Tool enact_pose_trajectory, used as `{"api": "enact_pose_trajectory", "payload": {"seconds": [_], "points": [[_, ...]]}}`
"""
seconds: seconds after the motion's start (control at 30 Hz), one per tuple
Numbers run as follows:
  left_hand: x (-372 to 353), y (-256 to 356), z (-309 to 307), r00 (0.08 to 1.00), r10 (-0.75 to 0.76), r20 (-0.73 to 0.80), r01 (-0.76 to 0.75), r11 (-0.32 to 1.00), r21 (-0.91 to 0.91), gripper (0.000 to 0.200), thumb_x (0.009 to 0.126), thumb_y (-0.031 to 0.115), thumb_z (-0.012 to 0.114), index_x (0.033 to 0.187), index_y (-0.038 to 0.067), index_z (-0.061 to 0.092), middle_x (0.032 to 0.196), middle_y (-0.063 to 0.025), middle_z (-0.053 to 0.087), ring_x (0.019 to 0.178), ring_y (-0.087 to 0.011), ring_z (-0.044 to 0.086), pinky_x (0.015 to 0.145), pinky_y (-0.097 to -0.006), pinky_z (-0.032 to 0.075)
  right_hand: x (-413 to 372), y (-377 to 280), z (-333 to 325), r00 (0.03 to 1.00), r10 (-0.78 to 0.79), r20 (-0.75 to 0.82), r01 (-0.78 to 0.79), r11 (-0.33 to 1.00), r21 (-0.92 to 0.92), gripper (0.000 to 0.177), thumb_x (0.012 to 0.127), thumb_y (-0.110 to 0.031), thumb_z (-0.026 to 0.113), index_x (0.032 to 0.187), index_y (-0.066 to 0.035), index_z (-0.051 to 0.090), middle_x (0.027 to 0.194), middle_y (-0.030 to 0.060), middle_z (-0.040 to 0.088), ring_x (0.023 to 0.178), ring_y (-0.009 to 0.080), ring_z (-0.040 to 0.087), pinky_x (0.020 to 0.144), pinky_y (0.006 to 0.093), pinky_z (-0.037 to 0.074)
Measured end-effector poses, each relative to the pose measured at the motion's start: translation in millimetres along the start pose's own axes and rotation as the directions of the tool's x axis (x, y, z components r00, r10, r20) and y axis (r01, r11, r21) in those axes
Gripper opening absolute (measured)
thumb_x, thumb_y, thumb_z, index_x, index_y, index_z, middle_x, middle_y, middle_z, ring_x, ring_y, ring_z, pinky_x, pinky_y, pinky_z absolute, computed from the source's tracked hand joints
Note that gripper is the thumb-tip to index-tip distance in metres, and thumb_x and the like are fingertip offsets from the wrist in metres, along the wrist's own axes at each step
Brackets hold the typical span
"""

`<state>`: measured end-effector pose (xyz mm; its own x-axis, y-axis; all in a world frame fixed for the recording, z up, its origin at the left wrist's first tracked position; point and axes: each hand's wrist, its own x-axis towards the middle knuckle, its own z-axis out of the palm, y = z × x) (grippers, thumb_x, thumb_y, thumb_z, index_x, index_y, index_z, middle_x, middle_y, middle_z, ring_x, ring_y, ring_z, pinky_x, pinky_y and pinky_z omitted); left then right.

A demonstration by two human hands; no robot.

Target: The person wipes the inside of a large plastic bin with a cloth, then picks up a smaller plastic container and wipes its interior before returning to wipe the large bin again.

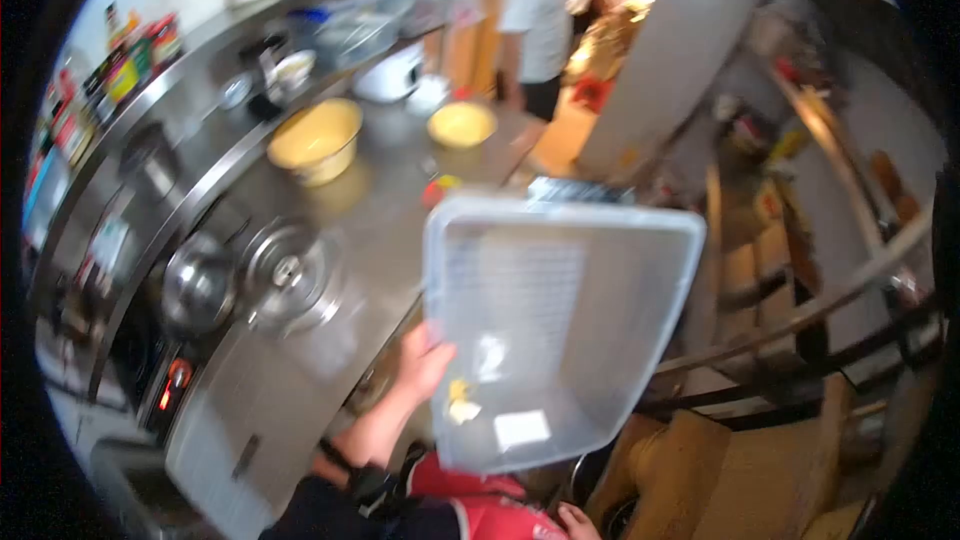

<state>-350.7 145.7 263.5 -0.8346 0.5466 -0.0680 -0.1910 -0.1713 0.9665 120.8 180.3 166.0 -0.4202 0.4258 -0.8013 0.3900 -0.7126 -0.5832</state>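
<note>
A large translucent plastic bin (640,340) is tilted up in front of me, its open side facing the camera. My left hand (424,365) is closed on its left edge, with a dark band on the wrist. Inside the bin are a white rectangle (522,428), perhaps a label, and small yellow and white scraps (461,402). Low in the view, my right hand (576,520) shows only in part, beside red clothing (490,510) and below the bin. What it holds, if anything, is hidden.
A steel counter (385,210) bears two yellow basins (316,145) (461,125), a round metal lid (288,270) and a metal pan (198,285). Bottles (125,70) line a shelf. A person (535,25) stands beyond, near a pillar (680,60). Wooden racks and cardboard boxes (750,470) fill the right.
</note>
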Motion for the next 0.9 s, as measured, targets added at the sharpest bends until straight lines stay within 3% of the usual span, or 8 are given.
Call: {"api": "enact_pose_trajectory", "payload": {"seconds": [0.03, 0.23, 0.43, 0.47, 0.63, 0.73, 0.87, 0.9], "points": [[2.8, -0.6, -3.0, 1.000, -0.004, -0.020, 0.004, 1.000, -0.008, 0.013, 0.072, -0.005, 0.054, 0.082, 0.004, 0.057, 0.074, 0.0056, 0.052, 0.066, -0.0051, 0.046, 0.057, -0.0235, 0.039, -1.9, 26.9, -3.6, 0.991, -0.008, 0.132, 0.017, 0.997, -0.069, 0.038, 0.099, -0.032, 0.051, 0.128, -0.007, 0.051, 0.122, 0.0062, 0.057, 0.109, 0.0204, 0.057, 0.091, 0.0356, 0.050], [11.4, 54.5, -9.8, 0.995, 0.101, 0.012, -0.099, 0.990, -0.097, 0.014, 0.072, -0.006, 0.054, 0.078, 0.006, 0.055, 0.074, 0.0061, 0.051, 0.065, -0.0046, 0.046, 0.057, -0.0229, 0.038, 3.7, 109.3, -36.6, 0.984, -0.175, 0.006, 0.158, 0.868, -0.470, 0.022, 0.096, -0.027, 0.051, 0.107, -0.009, 0.056, 0.099, 0.0056, 0.060, 0.090, 0.0168, 0.059, 0.077, 0.0322, 0.049], [26.6, 80.1, -9.0, 0.980, 0.102, -0.172, -0.143, 0.959, -0.246, 0.021, 0.071, -0.009, 0.052, 0.086, 0.004, 0.057, 0.080, 0.0021, 0.058, 0.071, -0.0073, 0.053, 0.064, -0.0241, 0.043, 42.7, 133.7, -121.0, 0.698, -0.698, 0.160, 0.504, 0.320, -0.802, 0.016, 0.092, -0.023, 0.052, 0.086, -0.012, 0.061, 0.077, 0.0050, 0.064, 0.071, 0.0132, 0.060, 0.063, 0.0289, 0.048], [27.4, 77.7, -14.9, 0.979, 0.106, -0.175, -0.147, 0.959, -0.244, 0.021, 0.071, -0.009, 0.052, 0.086, 0.004, 0.057, 0.080, 0.0021, 0.058, 0.071, -0.0073, 0.053, 0.064, -0.0241, 0.043, 51.1, 133.7, -128.0, 0.697, -0.698, 0.165, 0.508, 0.318, -0.801, 0.016, 0.092, -0.023, 0.052, 0.086, -0.012, 0.061, 0.077, 0.0050, 0.064, 0.071, 0.0132, 0.060, 0.063, 0.0289, 0.048], [11.1, 89.5, -31.7, 0.924, 0.161, -0.348, -0.261, 0.929, -0.263, 0.029, 0.070, -0.006, 0.050, 0.097, 0.002, 0.056, 0.090, -0.0030, 0.061, 0.077, -0.0115, 0.056, 0.070, -0.0266, 0.045, 60.0, 147.7, -160.0, 0.912, -0.344, -0.224, 0.207, 0.856, -0.474, 0.012, 0.082, -0.012, 0.058, 0.093, -0.008, 0.064, 0.083, 0.0083, 0.065, 0.077, 0.0225, 0.061, 0.066, 0.0344, 0.050], [12.2, 82.9, -48.3, 0.882, 0.135, -0.451, -0.253, 0.944, -0.211, 0.029, 0.070, -0.004, 0.050, 0.097, 0.002, 0.056, 0.088, -0.0026, 0.059, 0.078, -0.0132, 0.056, 0.072, -0.0268, 0.045, 59.9, 101.7, -122.1, 0.927, -0.155, -0.341, 0.010, 0.921, -0.390, 0.021, 0.091, -0.022, 0.059, 0.091, -0.002, 0.067, 0.072, -0.0001, 0.060, 0.066, 0.0095, 0.054, 0.058, 0.0273, 0.043], [7.6, 69.4, -79.4, 0.859, 0.124, -0.497, -0.209, 0.971, -0.118, 0.029, 0.069, -0.002, 0.052, 0.097, 0.003, 0.056, 0.083, -0.0011, 0.057, 0.077, -0.0133, 0.055, 0.072, -0.0269, 0.044, 77.3, 99.3, -116.8, 0.944, -0.106, -0.312, 0.006, 0.952, -0.305, 0.017, 0.089, -0.018, 0.061, 0.093, -0.002, 0.067, 0.073, 0.0008, 0.061, 0.064, 0.0101, 0.054, 0.057, 0.0267, 0.044], [5.7, 66.5, -82.6, 0.826, 0.122, -0.550, -0.212, 0.972, -0.103, 0.027, 0.069, -0.001, 0.052, 0.096, 0.003, 0.056, 0.082, -0.0006, 0.055, 0.076, -0.0127, 0.053, 0.070, -0.0271, 0.043, 85.0, 101.5, -121.4, 0.943, -0.201, -0.267, 0.071, 0.902, -0.427, 0.017, 0.089, -0.017, 0.062, 0.094, -0.001, 0.067, 0.072, 0.0014, 0.062, 0.062, 0.0101, 0.055, 0.056, 0.0263, 0.044]]}}
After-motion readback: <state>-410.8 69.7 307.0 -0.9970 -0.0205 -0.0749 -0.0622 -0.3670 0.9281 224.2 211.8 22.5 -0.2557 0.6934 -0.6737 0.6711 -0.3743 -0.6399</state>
